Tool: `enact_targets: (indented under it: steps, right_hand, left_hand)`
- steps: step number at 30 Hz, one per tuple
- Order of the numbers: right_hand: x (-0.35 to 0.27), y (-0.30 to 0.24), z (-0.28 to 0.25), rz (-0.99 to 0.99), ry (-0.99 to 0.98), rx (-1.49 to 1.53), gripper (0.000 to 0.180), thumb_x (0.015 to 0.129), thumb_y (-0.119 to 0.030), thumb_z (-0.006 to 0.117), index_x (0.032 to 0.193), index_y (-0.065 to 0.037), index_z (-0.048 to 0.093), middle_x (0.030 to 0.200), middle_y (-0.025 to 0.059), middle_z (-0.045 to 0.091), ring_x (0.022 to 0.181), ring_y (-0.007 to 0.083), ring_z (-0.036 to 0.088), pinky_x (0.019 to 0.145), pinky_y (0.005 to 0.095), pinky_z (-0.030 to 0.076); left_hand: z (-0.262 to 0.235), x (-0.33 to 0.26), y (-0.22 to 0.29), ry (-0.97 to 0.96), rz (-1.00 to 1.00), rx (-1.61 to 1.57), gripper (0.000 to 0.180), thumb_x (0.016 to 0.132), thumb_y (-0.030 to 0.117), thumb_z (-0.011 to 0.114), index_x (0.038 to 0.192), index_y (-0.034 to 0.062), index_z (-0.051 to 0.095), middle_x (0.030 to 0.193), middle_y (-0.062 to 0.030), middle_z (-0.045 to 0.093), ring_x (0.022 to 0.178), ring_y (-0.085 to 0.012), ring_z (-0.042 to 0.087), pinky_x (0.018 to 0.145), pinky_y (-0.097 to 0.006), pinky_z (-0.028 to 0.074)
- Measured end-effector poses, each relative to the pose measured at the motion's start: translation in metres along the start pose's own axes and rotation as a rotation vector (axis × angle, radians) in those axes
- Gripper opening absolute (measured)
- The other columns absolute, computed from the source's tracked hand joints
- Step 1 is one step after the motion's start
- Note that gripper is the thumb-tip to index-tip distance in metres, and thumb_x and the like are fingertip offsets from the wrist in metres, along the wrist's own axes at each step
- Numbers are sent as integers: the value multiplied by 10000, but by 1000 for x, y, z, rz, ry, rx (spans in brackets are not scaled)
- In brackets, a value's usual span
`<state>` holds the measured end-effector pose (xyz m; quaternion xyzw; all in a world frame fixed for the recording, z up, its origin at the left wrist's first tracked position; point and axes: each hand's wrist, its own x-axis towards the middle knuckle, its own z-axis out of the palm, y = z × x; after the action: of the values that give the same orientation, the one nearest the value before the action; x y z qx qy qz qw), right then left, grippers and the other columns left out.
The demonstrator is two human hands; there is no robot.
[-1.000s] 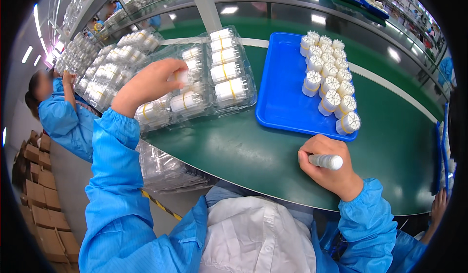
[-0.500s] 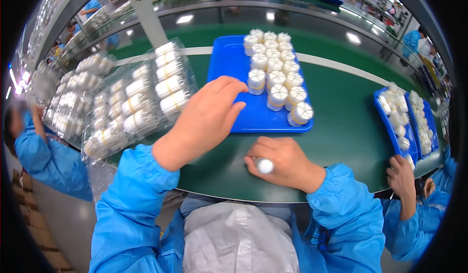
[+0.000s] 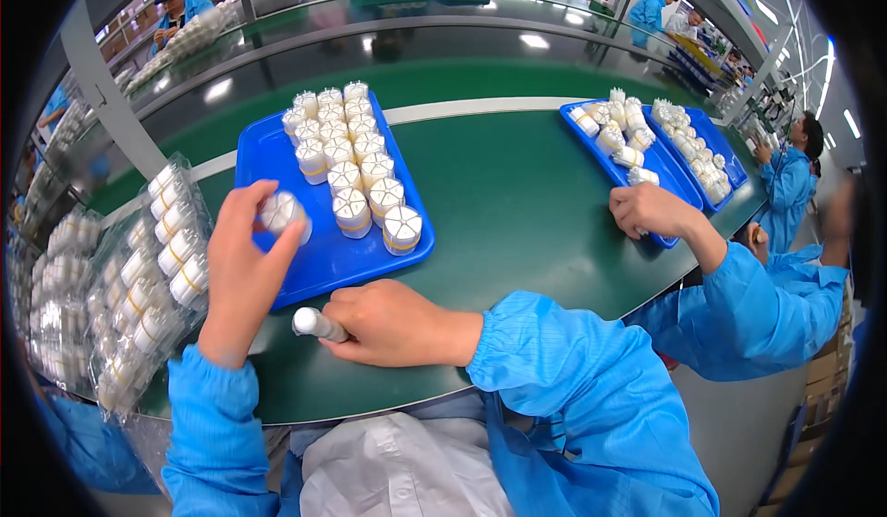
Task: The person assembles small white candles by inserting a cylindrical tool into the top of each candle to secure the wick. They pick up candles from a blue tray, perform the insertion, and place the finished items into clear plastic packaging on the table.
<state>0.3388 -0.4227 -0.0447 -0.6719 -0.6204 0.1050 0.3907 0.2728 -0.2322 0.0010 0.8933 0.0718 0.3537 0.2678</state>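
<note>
Between the thumb and fingers of my left hand [image 3: 238,272] is a white cylinder [image 3: 284,210] with a segmented top, slightly blurred, over the left part of a blue tray [image 3: 319,260]. Several similar upright white cylinders [image 3: 344,177] with yellow bands stand in rows on the tray's right side. My right hand [image 3: 402,321] is closed around a white, round-ended, pen-like stick [image 3: 319,324] just in front of the tray's near edge. The stick points left, and its other end is hidden in my fist.
Clear plastic packs [image 3: 152,281] of white rolls lie left of the tray on the green table [image 3: 499,203]. Two blue trays [image 3: 670,180] of white cylinders stand at the right, where a co-worker's hand [image 3: 654,210] reaches in. A metal post [image 3: 115,101] rises at the far left.
The view has turned right, so the tray appears farther left. My left hand, empty before, now holds a white cylinder. My right hand keeps the stick, now pointing left.
</note>
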Motion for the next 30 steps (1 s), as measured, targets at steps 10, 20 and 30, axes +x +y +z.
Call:
enact_targets:
  steps: [10, 20, 30]
  right_hand:
    - [5, -13, -24, -49, 426, 215, 77, 875, -31, 746, 831, -9, 688, 768, 70, 676, 651, 178, 635, 578, 333, 477]
    - [1, -13, -25, -64, 302, 92, 96, 868, -42, 757, 843, -13, 669, 764, 73, 659, 614, 186, 614, 535, 336, 448]
    - [4, -19, -20, -73, 252, 70, 107, 879, -43, 743, 813, -24, 661, 770, 70, 656, 627, 194, 616, 545, 348, 464]
  left_hand:
    - [-15, -102, 30, -259, -65, -311, 616, 796, 86, 827, 1358, 45, 579, 1185, -134, 678, 1065, -293, 670, 888, -387, 558]
    - [-12, -111, 26, -219, -47, -328, 685, 766, 33, 844, 1385, 25, 551, 1239, -137, 682, 1124, -263, 681, 970, -377, 550]
    - [-3, -111, 23, -142, 34, -171, 590, 739, 90, 891, 1247, 32, 596, 1141, -135, 639, 957, -307, 617, 795, -373, 523]
